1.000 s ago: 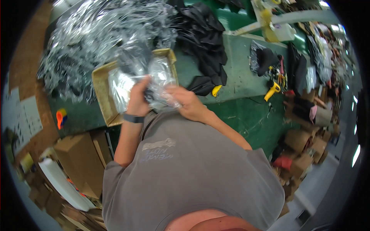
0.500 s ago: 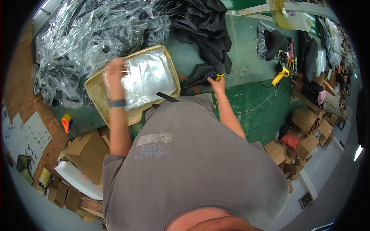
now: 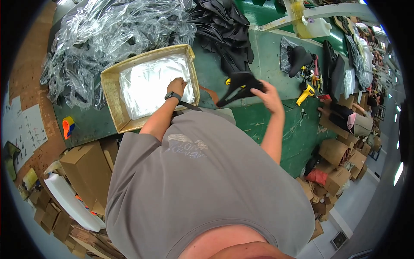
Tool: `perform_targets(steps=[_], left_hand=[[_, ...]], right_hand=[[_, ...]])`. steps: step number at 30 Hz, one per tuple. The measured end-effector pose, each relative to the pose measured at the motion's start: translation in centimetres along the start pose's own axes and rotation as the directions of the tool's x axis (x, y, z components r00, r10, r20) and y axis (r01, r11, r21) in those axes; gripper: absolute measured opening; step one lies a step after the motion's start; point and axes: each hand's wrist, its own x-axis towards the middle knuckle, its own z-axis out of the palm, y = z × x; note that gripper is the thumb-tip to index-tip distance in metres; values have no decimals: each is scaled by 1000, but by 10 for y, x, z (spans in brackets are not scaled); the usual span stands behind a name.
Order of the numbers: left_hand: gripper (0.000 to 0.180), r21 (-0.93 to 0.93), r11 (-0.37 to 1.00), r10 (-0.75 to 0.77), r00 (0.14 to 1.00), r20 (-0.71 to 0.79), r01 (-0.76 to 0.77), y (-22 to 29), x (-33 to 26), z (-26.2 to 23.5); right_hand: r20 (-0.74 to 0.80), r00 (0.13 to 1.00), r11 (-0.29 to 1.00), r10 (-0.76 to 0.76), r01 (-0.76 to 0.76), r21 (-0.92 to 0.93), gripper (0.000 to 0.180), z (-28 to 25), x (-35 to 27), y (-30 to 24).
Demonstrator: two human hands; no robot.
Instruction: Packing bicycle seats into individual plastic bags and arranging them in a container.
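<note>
Black piece (image 3: 239, 84): held bare at 1 o'clock from view centre; no plastic around it, so judged not yet wrapped.
Right hand (image 3: 271, 98): thumb and fingers closed on the piece's 3 o'clock end.
Left hand (image 3: 177, 87): placed over clear bags (image 3: 144, 86), fingers curled in; whether a bag is pinched cannot be told.
Tray (image 3: 113, 101): set at 10 o'clock, clear bags stacked flat inside.
Wrapped heap (image 3: 116, 39): piled between 10 and 11 o'clock, beyond the tray; dark pieces seen inside plastic, judged done.
Bare pile (image 3: 224, 34): heaped near 12 o'clock; many black pieces left unwrapped.
</note>
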Motion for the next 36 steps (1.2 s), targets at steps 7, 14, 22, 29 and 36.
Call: perform_targets(steps=[7,14,22,29,36], left_hand=[[21,-176,944,-303,945,-123,279,9,-26,-11],[35,-573,755,-474,869,-141,319,-27,-46,-17],[32,-583,760,-341,940,18,287,-25,-78,-53],[22,-406,911,-184,954,-239,74,-9,-112,-107],[23,-620,777,-96,951,-293,-112,-26,-163,-142]], right_hand=[[95,960,682,-263,115,723,77,-30,-66,25],[257,966,864,-21,-112,491,82,168,-119,-16],[384,884,950,267,-175,-257,66,115,-169,40],[107,981,970,159,-176,167,49,164,-127,38],[488,872,909,-46,-165,382,56,257,-44,-22]])
